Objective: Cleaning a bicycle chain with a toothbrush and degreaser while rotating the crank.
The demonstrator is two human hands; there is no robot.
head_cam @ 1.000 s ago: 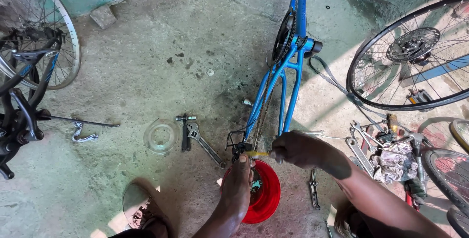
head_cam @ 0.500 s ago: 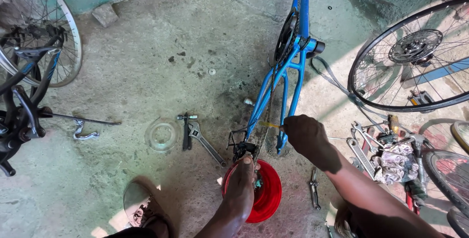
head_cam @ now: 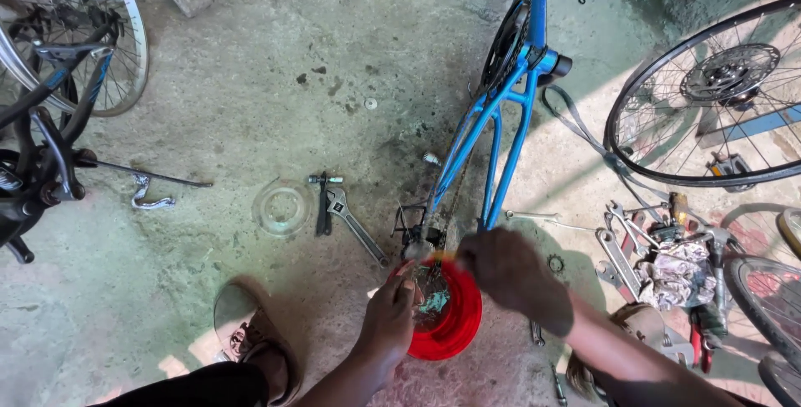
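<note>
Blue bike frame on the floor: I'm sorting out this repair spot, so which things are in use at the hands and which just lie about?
In use:
- blue bike frame, rear end at the hands
- red bowl under the hands
- left hand at the bowl's rim
- right hand by the frame's rear end

Lying about:
- adjustable wrench
- clear plastic disc
- loose wheel
- crumpled rag

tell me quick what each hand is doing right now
Left hand: fingers curled at the rim of the red bowl; a grip cannot be told.
Right hand: closed at the rear end of the blue bike frame; blurred.
</note>
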